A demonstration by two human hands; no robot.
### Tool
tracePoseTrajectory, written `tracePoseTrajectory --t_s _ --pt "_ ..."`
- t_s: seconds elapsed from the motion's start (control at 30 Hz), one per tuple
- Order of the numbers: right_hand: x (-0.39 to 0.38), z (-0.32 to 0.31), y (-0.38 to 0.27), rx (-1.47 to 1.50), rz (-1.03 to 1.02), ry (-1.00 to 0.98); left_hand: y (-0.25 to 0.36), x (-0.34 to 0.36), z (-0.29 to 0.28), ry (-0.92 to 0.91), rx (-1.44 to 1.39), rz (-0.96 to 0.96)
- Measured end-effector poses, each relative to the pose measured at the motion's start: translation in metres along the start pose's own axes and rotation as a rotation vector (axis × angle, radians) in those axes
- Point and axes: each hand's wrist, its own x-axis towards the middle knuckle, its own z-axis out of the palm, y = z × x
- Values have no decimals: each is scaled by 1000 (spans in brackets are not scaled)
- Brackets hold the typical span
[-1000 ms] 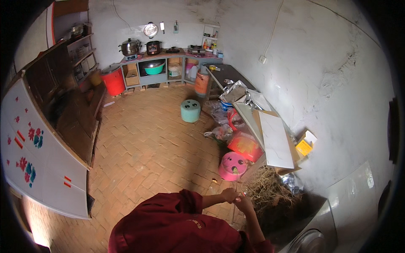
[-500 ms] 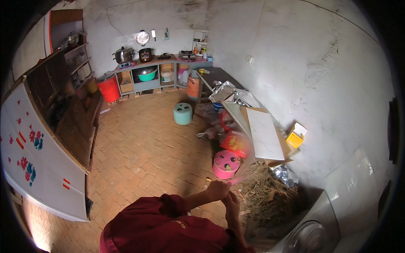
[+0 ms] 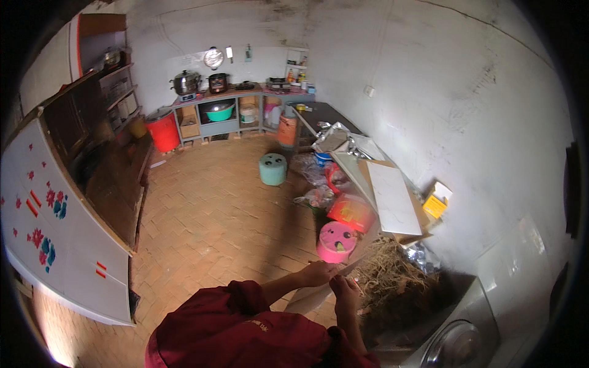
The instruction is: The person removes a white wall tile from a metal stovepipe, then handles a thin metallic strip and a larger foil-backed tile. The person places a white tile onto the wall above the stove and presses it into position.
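In the head view, my left hand (image 3: 319, 273) and my right hand (image 3: 345, 288), below maroon sleeves (image 3: 239, 325), are close together at lower centre, both closed. A thin, pale, motion-blurred item runs through or beside them; I cannot make out what they hold. Just beyond them are a pink round stool (image 3: 333, 249) with a face pattern and a red box (image 3: 351, 210). To their right lies a heap of dry twigs and straw (image 3: 386, 273) beside a dark stove corner (image 3: 448, 294) with a round metal lid (image 3: 454, 346).
A turquoise stool (image 3: 272, 172) stands on the brick floor (image 3: 208, 214). A cluttered side table (image 3: 319, 113) with boards (image 3: 392, 199) lines the right wall. A counter (image 3: 218, 126) with pots is at the back, near a red bucket (image 3: 164, 135). A flowered panel (image 3: 67, 245) stands left.
My hands have moved slightly left and up from a second ago and stay close together. The thin item between them is blurred in a pale streak.
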Motion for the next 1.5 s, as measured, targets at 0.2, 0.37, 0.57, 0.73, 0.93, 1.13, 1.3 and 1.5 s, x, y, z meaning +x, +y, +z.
tracePoseTrajectory --t_s 0.2,0.37,0.57,0.73,0.93,1.13,1.3,1.5 --pt "2 67 16 -13 22 20 -17 -30 -64 0 -156 -33" --pt "2 134 17 -75 -41 -58 -33 -50 -116 97 -132 75" --pt "16 184 16 -217 -135 185 -63 -43 -136 279 -136 211" --pt "13 201 14 24 -281 106 -49 -44 -173 117 -216 131" --pt "-8 205 3 160 -338 168 -4 -47 -199 -2 -208 226" --pt "-23 193 -9 194 -333 210 12 -43 -190 -63 -256 255" --pt "-34 186 -15 244 -277 276 20 -37 -183 -100 -202 306" --pt "-41 177 -19 286 -229 253 8 -35 -163 -66 -213 359"
